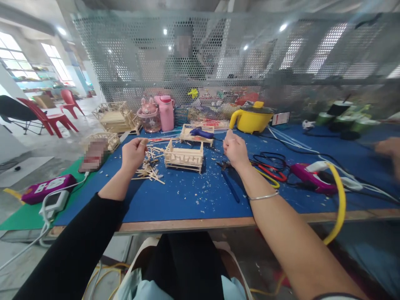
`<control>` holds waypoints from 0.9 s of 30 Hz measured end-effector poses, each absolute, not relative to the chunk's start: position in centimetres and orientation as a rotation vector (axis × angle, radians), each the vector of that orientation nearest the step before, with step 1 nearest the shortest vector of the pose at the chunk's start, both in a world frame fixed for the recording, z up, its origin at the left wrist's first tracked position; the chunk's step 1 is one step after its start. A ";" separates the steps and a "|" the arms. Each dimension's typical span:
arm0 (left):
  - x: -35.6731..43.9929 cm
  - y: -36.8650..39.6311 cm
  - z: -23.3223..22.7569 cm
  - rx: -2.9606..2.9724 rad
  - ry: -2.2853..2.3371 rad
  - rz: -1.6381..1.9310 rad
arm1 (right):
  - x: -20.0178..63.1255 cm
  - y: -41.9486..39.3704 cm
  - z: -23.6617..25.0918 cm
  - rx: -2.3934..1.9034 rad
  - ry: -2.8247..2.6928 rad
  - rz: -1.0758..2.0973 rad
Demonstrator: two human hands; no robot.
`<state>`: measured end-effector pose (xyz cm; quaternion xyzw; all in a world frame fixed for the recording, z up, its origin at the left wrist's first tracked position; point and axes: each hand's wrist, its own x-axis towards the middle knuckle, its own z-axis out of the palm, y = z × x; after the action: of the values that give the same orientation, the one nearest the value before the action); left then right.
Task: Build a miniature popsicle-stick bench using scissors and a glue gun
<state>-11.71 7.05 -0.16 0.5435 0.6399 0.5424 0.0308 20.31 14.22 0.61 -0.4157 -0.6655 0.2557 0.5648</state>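
Observation:
My left hand (134,153), its fingers curled and thumb pressed on the forefinger, hovers beside a pile of small wooden sticks (150,168). My right hand (235,149) is likewise closed, above the pliers (229,183) with blue handles. Whatever either hand may pinch is hidden or too small to make out. Between them, apart from both, a small wooden stick-built model (184,157) with railings stands upright on the blue table (175,204). Behind it a blue glue gun (202,133) lies on a wooden tray-like frame (187,130).
More wooden models (115,116) stand at the left behind a phone (93,155). A yellow pot (253,118) and pink thermos (166,112) line the perforated screen (150,54). Cables and a purple power strip (312,177) lie right. Another person's blurred hand (387,148) shows at far right.

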 end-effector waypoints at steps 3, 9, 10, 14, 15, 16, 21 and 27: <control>-11.1 7.2 -0.6 1.751 1.848 1.561 | 20.1 14.1 0.4 -0.976 -1.554 0.566; -9.0 6.6 -0.8 1.963 1.496 1.391 | 19.4 14.4 -0.6 -1.015 -1.748 0.650; -8.8 6.4 -0.7 1.978 1.483 1.359 | 19.3 14.4 -0.6 -1.004 -1.786 0.681; -8.5 5.8 -0.5 2.039 1.485 1.185 | 19.2 13.8 -0.3 -0.952 -1.942 0.816; -8.5 5.8 -0.5 2.051 1.485 1.154 | 19.2 13.5 -0.1 -0.971 -2.009 0.858; -8.6 5.8 -0.6 2.059 1.484 1.135 | 19.2 13.3 0.1 -1.001 -2.083 0.893; -8.4 6.2 -1.2 2.062 1.500 1.168 | 18.9 12.7 0.3 -1.068 -2.200 0.963; -8.0 6.0 -0.9 2.098 1.522 1.140 | 19.0 13.1 0.0 -1.124 -2.155 0.906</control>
<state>-7.96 6.03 -0.93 0.7320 0.5310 0.3979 0.1545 19.05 13.08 0.01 -0.4171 -0.7999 0.3361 0.2705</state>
